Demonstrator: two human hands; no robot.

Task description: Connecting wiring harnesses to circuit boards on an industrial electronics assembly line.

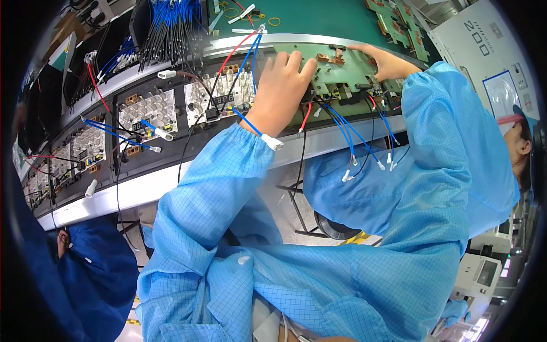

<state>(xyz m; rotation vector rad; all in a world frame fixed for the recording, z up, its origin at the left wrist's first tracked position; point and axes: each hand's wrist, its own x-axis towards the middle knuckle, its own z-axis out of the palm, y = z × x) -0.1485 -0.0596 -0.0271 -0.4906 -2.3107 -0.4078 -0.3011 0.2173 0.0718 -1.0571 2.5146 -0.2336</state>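
A green circuit board (347, 71) is held flat at the front edge of the bench (319, 139), beside the green conveyor belt (325, 20). The left hand (282, 85) is laid on the board's left edge, its grip loosely closed over that edge with the fingers curled on top. The right hand (387, 62) is pressed on the board's far right part; whether its grip is clenched cannot be told. Blue and red wires (356, 142) are seen hanging from the board's near edge.
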